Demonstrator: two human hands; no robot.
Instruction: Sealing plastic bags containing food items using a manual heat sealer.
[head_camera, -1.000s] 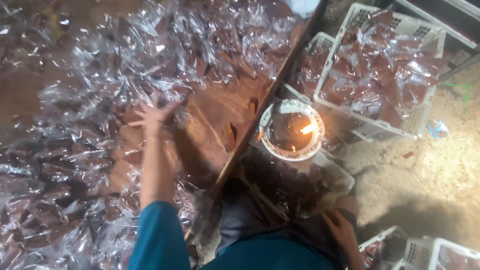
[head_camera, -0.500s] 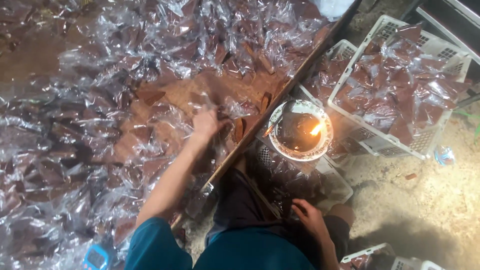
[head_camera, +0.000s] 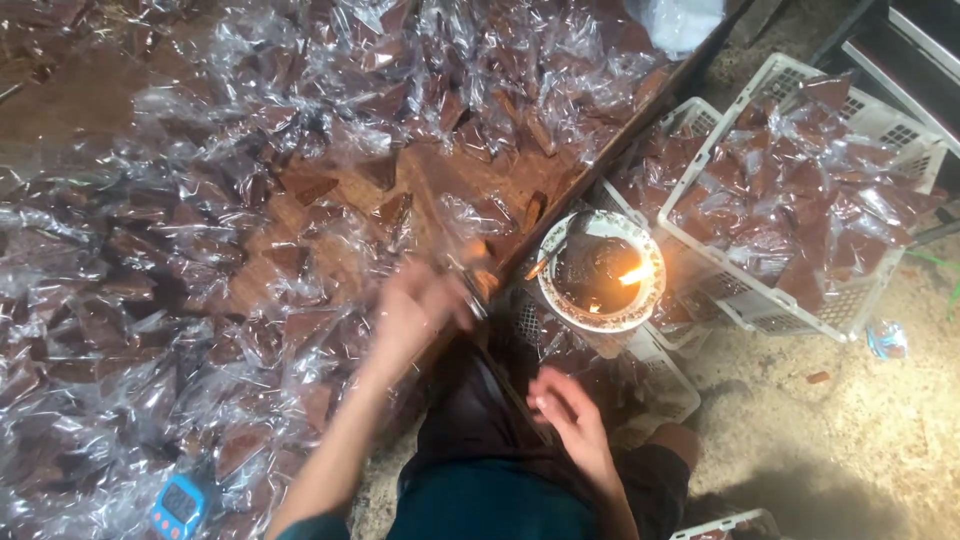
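Left hand (head_camera: 420, 305), blurred, fingers closed on a clear packet (head_camera: 470, 265) near the flame bowl (head_camera: 600, 272); right hand (head_camera: 565, 410) loosely open, empty. Sealing step; next requires steady edge placement.

place: home packing workshop | signs: wrapped brown packets (head_camera: 300, 190) on board, filled white crates (head_camera: 800, 200), flame bowl (head_camera: 600, 272)

Two hands are in view: the left hand (head_camera: 418, 305) and the right hand (head_camera: 565, 412). One bowl (head_camera: 600, 270) holds one flame (head_camera: 630, 273). One blue timer (head_camera: 178, 503) lies lower left; two white baskets (head_camera: 872, 130) (head_camera: 690, 120) sit upper right; the clear packets (head_camera: 170, 250) are too many to count.
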